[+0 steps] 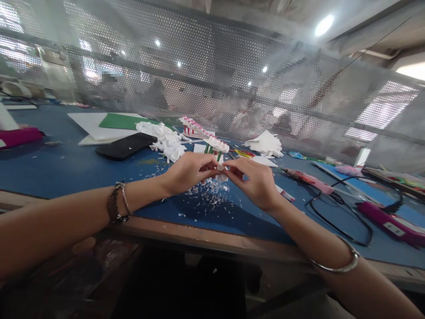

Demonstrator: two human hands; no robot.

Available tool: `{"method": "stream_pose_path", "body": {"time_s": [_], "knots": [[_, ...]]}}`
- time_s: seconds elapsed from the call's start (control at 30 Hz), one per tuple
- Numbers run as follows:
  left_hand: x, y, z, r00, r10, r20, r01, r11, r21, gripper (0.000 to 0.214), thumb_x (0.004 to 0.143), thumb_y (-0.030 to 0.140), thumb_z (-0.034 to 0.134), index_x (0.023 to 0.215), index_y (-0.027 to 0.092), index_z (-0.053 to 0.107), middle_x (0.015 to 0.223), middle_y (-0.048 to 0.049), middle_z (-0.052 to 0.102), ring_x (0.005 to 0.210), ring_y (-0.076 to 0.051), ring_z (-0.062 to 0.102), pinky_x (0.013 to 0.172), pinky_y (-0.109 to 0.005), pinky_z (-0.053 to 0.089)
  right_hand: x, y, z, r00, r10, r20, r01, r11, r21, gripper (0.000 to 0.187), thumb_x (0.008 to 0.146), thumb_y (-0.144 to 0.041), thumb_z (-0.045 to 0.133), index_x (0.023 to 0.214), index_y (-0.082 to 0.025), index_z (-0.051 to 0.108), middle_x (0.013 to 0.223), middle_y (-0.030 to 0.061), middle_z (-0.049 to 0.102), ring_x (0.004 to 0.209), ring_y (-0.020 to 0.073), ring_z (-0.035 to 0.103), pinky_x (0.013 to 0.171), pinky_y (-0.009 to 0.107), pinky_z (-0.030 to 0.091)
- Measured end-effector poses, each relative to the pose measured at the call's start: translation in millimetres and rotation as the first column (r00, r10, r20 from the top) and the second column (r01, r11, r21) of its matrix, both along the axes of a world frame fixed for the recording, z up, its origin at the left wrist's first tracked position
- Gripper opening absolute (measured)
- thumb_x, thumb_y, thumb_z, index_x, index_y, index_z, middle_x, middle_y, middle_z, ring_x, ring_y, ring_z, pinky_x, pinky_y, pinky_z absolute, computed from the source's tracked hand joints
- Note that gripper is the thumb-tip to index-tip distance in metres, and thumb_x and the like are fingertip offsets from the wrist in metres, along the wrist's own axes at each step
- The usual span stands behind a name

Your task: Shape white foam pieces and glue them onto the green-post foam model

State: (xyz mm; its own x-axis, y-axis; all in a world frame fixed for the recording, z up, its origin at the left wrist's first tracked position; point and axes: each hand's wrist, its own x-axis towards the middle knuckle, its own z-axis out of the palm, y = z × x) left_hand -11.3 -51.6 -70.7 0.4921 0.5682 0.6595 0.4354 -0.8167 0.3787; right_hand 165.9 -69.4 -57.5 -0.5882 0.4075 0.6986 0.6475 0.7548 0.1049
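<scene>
My left hand (187, 173) and my right hand (255, 181) meet above the blue table (59, 170), both pinched on a small white foam piece (221, 172) held between the fingertips. White foam crumbs (207, 190) lie scattered on the table just below the hands. Right behind the hands stands a white foam flower on green sticks (215, 147). A second foam piece with red and pink parts (195, 127) sits farther back.
A black phone (126, 145) lies at the left by white and green sheets (109, 124) and a pile of white foam cutouts (166, 139). A pink glue gun (308, 179) with black cable (335, 215) lies at the right. A perforated screen (232, 88) backs the table.
</scene>
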Motion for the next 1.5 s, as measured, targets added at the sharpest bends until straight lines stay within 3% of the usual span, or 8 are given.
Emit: {"method": "stream_pose_path", "body": {"time_s": [0.43, 0.8, 1.07, 1.17, 1.5], "knots": [[-1.1, 2.5, -1.6, 1.000, 0.027, -0.012, -0.026, 0.997, 0.069, 0.015, 0.075, 0.027, 0.053, 0.079, 0.013, 0.060, 0.057, 0.0018, 0.062, 0.051, -0.006, 0.054, 0.051, -0.016, 0.038, -1.8, -0.1, 0.0, 0.996, 0.017, -0.093, -0.023, 0.998, -0.063, 0.016, 0.077, -0.023, 0.051, 0.082, -0.013, 0.062, 0.060, -0.0008, 0.059, 0.051, 0.0051, 0.051, 0.052, 0.016, 0.041], [0.4, 3.2, -1.4, 1.000, 0.031, -0.005, -0.030, 0.996, 0.085, 0.015, 0.076, 0.026, 0.051, 0.080, 0.013, 0.059, 0.059, 0.0013, 0.060, 0.053, -0.006, 0.052, 0.051, -0.016, 0.038, -1.0, -0.6, 1.0, 0.998, 0.034, -0.061, -0.034, 0.999, -0.014, 0.014, 0.078, -0.022, 0.051, 0.082, -0.014, 0.062, 0.064, 0.0000, 0.062, 0.052, 0.0055, 0.050, 0.054, 0.018, 0.041], [0.5, 6.3, -3.7, 0.999, -0.036, -0.035, 0.041, 0.988, 0.147, 0.013, 0.074, 0.021, 0.050, 0.081, 0.012, 0.058, 0.062, 0.0004, 0.061, 0.055, -0.006, 0.054, 0.056, -0.017, 0.042, -1.6, 1.2, 2.0, 0.993, 0.014, -0.113, -0.046, 0.957, -0.287, 0.016, 0.076, -0.027, 0.051, 0.082, -0.015, 0.059, 0.064, -0.0001, 0.058, 0.054, 0.0066, 0.050, 0.055, 0.020, 0.043], [-0.1, 7.9, -3.7, 0.997, -0.061, -0.036, 0.066, 0.983, 0.170, 0.012, 0.072, 0.019, 0.054, 0.081, 0.012, 0.057, 0.066, -0.0005, 0.062, 0.057, -0.006, 0.055, 0.058, -0.017, 0.042, -1.3, 1.7, 1.9, 0.985, 0.019, -0.169, -0.075, 0.940, -0.333, 0.015, 0.074, -0.028, 0.053, 0.081, -0.016, 0.059, 0.065, 0.0001, 0.058, 0.057, 0.0072, 0.052, 0.056, 0.020, 0.043], [-2.3, 10.0, -6.2, 0.997, -0.071, -0.039, 0.078, 0.971, 0.227, 0.015, 0.071, 0.024, 0.059, 0.080, 0.011, 0.057, 0.062, -0.0001, 0.061, 0.056, -0.006, 0.054, 0.058, -0.015, 0.042, -0.6, 2.2, 3.1, 0.989, 0.078, -0.125, -0.108, 0.960, -0.258, 0.015, 0.079, -0.024, 0.048, 0.075, -0.015, 0.060, 0.067, 0.0017, 0.059, 0.061, 0.0070, 0.052, 0.055, 0.019, 0.042]]}}
